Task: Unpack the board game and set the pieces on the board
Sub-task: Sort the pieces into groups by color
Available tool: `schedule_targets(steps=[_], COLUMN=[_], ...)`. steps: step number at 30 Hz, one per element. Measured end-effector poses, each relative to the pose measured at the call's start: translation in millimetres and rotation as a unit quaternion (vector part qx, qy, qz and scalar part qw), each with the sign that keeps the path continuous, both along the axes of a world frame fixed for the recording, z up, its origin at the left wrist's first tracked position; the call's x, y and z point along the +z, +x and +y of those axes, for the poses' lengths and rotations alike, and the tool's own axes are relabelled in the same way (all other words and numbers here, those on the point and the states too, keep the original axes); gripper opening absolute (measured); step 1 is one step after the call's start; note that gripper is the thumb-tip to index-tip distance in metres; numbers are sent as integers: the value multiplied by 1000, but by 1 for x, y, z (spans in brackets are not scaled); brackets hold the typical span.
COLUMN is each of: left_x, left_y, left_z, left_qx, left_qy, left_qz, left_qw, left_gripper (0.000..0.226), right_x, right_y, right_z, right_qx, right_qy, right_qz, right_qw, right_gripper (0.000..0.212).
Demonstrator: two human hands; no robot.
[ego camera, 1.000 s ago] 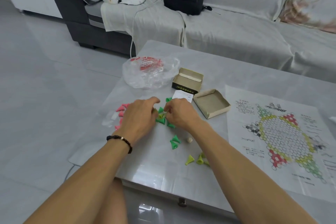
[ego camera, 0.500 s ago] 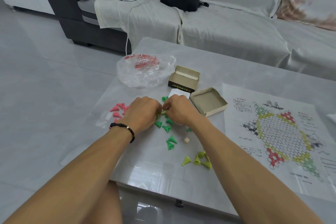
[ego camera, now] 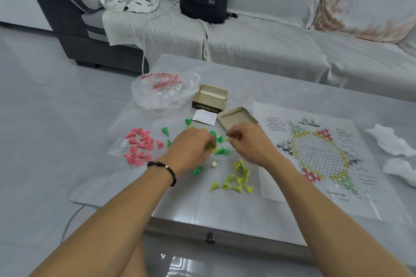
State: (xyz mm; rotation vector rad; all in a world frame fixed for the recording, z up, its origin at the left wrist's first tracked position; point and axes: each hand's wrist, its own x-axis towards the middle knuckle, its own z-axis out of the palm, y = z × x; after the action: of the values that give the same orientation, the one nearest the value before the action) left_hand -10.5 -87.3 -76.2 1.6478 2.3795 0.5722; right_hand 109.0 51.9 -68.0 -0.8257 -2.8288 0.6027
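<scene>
Cone-shaped game pieces lie loose on the grey table. A pink heap sits at the left, dark green cones lie in the middle and a yellow-green cluster lies nearer me. My left hand is curled over the green cones and pinches a yellow-green one. Just to its right, my right hand pinches another yellow-green cone. A small white die lies between the piles. The paper board lies flat at the right with no pieces on it.
The open game box, its lid and a paper slip sit behind my hands. A crumpled plastic bag lies at the back left. White tissues rest at the right edge. A sofa with a black bag stands behind.
My hands have drawn slightly apart and shifted right over the green cones. More yellow-green cones now lie in the near cluster. The camera has tilted up.
</scene>
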Motion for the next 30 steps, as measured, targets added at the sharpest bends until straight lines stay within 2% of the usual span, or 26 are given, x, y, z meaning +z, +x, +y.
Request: schedule_targets(steps=[6,11,16,20,25,30], left_x=[-11,-17,-21,-24,-21,-14], left_y=[32,41,42,42,37,5], left_z=[19,26,27,24,19,12], left_qx=[-53,-68,-70,-69,-77,5], left_qy=[-72,-99,-90,-79,-70,-12], left_qz=[10,38,65,50,14,-1], left_qw=[996,992,991,993,994,1000], left_gripper=[25,29,41,35,40,35], right_x=[0,-14,-22,-22,-17,-5], right_y=[54,62,60,64,63,35], right_z=[15,16,15,15,15,12], right_qx=[-28,-18,-19,-17,-22,-12], right_qy=[-46,-63,-60,-64,-52,-33], right_qz=[-69,-106,-101,-101,-81,-27], right_qw=[996,992,993,993,995,999], right_gripper=[30,29,29,33,37,32])
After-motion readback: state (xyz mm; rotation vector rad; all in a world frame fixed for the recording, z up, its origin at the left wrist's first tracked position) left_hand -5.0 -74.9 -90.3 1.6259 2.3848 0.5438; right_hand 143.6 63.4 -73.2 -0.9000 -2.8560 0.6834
